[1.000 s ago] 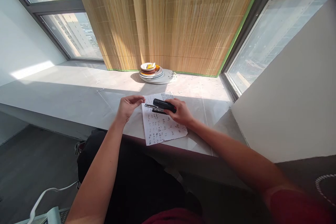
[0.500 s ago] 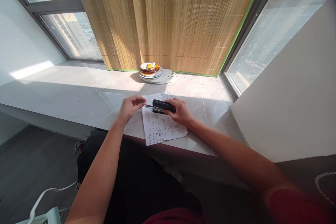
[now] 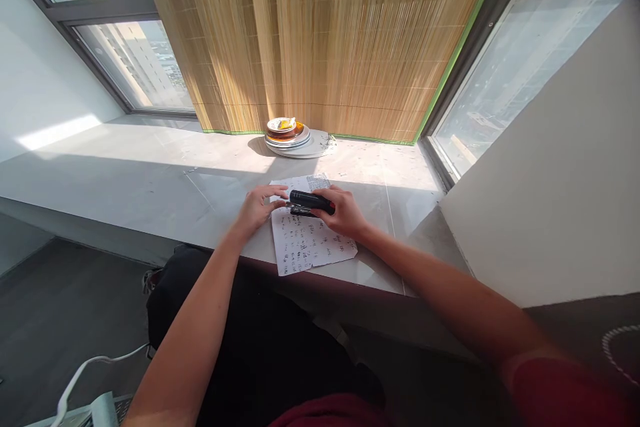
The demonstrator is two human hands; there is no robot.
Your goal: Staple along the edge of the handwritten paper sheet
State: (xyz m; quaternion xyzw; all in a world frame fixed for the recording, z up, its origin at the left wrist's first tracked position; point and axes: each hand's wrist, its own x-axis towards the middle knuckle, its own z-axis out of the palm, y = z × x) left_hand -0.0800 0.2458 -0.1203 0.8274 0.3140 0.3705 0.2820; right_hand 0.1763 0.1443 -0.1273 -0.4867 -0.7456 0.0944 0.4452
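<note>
A black stapler (image 3: 311,200) is in my right hand (image 3: 344,210), which is wrapped round its back end. Its upper arm is raised from its base, and a short silver tray end sticks out at the left between them. My left hand (image 3: 257,209) is at that left end, thumb against or very near the tray tip and the other fingers stretched out apart above it. Beneath the stapler lie sheets of paper (image 3: 295,247) with handwriting, overhanging the front edge of the sill. Whether the paper touches the stapler is hidden.
Stacked plates and small dishes (image 3: 289,137) stand at the back of the tiled windowsill (image 3: 150,180), before a bamboo blind (image 3: 325,47). A white wall (image 3: 560,167) closes off the right side. A white cable (image 3: 90,363) runs at the lower left.
My left hand has moved right, toward the stapler, and its fingers have parted. The silver tray now sticks out less. My right hand and the stapler stay nearly still.
</note>
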